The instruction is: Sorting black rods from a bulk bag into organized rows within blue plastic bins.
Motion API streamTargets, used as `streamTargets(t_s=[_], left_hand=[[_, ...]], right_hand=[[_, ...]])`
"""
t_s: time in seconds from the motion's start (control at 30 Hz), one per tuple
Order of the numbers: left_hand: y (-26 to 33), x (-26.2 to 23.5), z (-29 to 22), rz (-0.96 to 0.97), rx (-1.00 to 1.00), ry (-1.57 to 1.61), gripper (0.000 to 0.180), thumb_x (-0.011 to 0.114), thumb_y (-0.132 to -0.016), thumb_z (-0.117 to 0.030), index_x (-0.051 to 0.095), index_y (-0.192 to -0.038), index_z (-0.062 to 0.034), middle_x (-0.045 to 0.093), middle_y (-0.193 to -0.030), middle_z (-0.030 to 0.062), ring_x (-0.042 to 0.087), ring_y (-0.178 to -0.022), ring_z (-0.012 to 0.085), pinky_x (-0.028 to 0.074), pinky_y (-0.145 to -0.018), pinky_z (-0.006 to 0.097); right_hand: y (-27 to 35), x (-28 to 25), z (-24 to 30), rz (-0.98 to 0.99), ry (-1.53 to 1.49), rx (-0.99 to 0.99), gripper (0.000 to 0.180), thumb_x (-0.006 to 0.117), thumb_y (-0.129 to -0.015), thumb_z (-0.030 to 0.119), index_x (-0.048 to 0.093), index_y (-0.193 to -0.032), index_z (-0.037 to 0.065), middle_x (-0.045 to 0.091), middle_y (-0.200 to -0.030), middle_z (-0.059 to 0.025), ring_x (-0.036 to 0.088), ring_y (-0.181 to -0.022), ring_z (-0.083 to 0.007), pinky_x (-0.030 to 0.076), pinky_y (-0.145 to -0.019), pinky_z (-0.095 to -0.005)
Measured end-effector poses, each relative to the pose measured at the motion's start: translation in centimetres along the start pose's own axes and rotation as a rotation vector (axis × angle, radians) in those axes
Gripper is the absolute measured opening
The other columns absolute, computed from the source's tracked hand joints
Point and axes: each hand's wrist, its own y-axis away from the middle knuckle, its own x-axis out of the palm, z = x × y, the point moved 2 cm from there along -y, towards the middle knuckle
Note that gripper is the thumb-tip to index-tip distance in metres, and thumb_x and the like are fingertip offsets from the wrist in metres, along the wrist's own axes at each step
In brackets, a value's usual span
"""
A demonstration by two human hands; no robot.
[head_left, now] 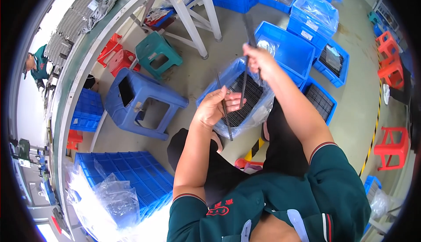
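My left hand (214, 106) is closed around a thin dark strip (229, 130) that slants across its fingers above a bin. Farther up and to the right, my right hand (259, 61) grips long dark strips (250, 27); their upper part is blurred. One strip (244, 82) runs down from the right hand to the left fingertips, and whether these touch it I cannot tell. Below both hands is a blue bin (202, 97) lined with a clear plastic bag (263, 110). Many dark strips (239, 117) lie in rows inside it.
Beyond the bin stands a blue crate (285, 44); more crates (313, 16) are stacked behind. A crate with dark parts (320, 99) sits to the right. On the left are a blue stool (144, 93) bearing a phone (126, 90), a green stool (158, 53) and a workbench (98, 35). Another person (40, 66) is beyond it.
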Motion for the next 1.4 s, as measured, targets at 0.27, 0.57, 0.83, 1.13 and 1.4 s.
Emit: streamTargets(t_s=[0.27,0.57,0.83,1.13,1.4], left_hand=[[-0.8,-0.4,1.1,0.031,-0.038,0.017,0.033,0.055,-0.089,-0.036,0.057,-0.092,-0.0040,0.059,-0.092,0.0105,0.051,-0.065,0.0164,0.041,-0.057,0.028],[0.2,-4.5,-2.8,-0.547,0.298,0.178,0.028,0.054,-0.091,-0.031,0.056,-0.085,-0.0036,0.047,-0.066,0.0015,0.046,-0.056,0.0143,0.041,-0.052,0.030],[0.5,-5.0,-4.3,-0.564,0.557,0.301,0.029,0.050,-0.093,-0.032,0.056,-0.088,-0.0039,0.042,-0.066,0.0005,0.040,-0.060,0.0130,0.036,-0.057,0.029],[-1.0,-3.3,-2.4,-0.556,0.533,0.066,0.026,0.055,-0.091,-0.028,0.058,-0.081,-0.0033,0.045,-0.061,0.0003,0.041,-0.052,0.0103,0.035,-0.048,0.025],[-1.7,-2.0,-1.0,-0.522,0.455,0.009,0.028,0.049,-0.094,-0.028,0.054,-0.078,-0.0048,0.041,-0.059,-0.0018,0.036,-0.050,0.0079,0.031,-0.043,0.023]], right_hand=[[2.4,5.2,-4.8,0.361,0.439,0.143,0.025,0.065,-0.083,0.021,0.056,-0.072,0.001,0.051,-0.048,-0.0028,0.042,-0.033,-0.0079,0.031,-0.032,-0.0219],[3.7,5.2,-2.8,0.247,0.789,-0.190,0.032,0.057,-0.087,0.029,0.051,-0.092,-0.002,0.058,-0.060,-0.0086,0.057,-0.052,-0.0161,0.043,-0.050,-0.0281],[5.9,5.7,-3.1,0.370,0.754,-0.002,0.020,0.053,-0.090,0.022,0.047,-0.088,0.003,0.054,-0.058,-0.0037,0.047,-0.044,-0.0087,0.036,-0.042,-0.0236],[5.7,6.1,-4.0,0.331,0.581,0.054,0.016,0.053,-0.089,0.020,0.047,-0.086,0.005,0.052,-0.059,-0.0040,0.045,-0.043,-0.0091,0.033,-0.038,-0.0227],[3.9,6.2,-4.5,0.149,0.448,0.027,0.019,0.052,-0.090,0.018,0.049,-0.087,0.000,0.059,-0.064,-0.0096,0.052,-0.043,-0.0137,0.038,-0.035,-0.0248]])
